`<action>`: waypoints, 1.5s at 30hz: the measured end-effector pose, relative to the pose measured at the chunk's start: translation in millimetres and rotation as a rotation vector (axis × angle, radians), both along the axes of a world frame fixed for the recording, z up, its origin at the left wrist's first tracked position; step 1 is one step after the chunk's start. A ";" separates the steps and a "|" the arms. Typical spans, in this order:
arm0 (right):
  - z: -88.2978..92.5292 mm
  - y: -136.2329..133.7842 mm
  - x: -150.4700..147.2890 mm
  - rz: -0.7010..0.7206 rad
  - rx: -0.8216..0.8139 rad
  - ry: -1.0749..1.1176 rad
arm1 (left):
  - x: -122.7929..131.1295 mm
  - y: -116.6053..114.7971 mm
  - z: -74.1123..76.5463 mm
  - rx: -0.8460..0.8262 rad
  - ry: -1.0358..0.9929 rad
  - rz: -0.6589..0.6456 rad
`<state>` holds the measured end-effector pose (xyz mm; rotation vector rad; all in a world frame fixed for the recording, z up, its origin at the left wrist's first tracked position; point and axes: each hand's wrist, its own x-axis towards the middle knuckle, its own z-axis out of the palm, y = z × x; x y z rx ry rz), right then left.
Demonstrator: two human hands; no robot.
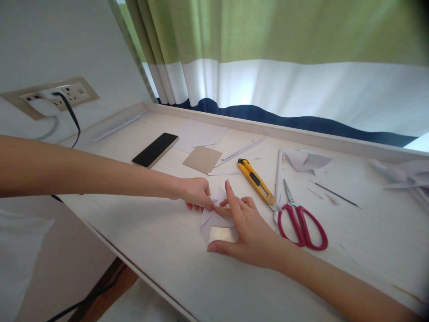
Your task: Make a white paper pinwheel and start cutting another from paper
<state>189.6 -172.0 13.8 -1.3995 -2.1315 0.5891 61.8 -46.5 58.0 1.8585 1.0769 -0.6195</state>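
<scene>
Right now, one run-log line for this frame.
left hand: pinching folded white paper | right hand: spread, at same paper | beside right hand: yellow cutter, scissors | farther back: phone, brown card

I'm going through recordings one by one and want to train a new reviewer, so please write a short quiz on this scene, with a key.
1. Multiple choice: which of these lies closest to the red-handled scissors?
A) the phone
B) the yellow cutter
C) the wall socket

2. True or false: the left hand and the right hand are both at the folded white paper.

3. Short answer: name the three colours of the curtain, from top to bottom.

Key: 1. B. 2. True. 3. Green, white, dark blue.
</scene>
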 end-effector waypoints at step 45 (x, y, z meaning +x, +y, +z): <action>20.6 29.9 33.6 -0.306 -0.349 0.689 | -18.0 -11.3 19.0 0.213 -0.678 0.056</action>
